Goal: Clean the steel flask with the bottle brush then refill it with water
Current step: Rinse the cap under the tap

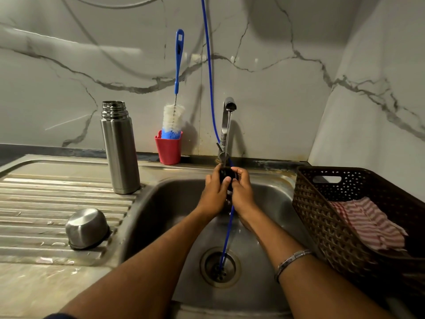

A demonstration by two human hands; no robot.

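The steel flask (120, 147) stands upright and uncapped on the drainboard, left of the sink basin (161, 203). Its steel cup lid (87, 227) lies upside down nearer me on the drainboard. The bottle brush (175, 104), blue handle and white bristles, stands in a red cup (168, 150) against the wall. Over the basin, my left hand (213, 194) and my right hand (242, 192) both grip a small black stopper (226, 174) under a thin stream of water from the tap (227, 125).
A blue hose (208, 65) hangs down the wall, passes behind my hands and ends at the drain (220, 267). A brown woven basket (345, 217) holding a red-striped cloth (368, 223) sits on the right. The wall is marble-patterned.
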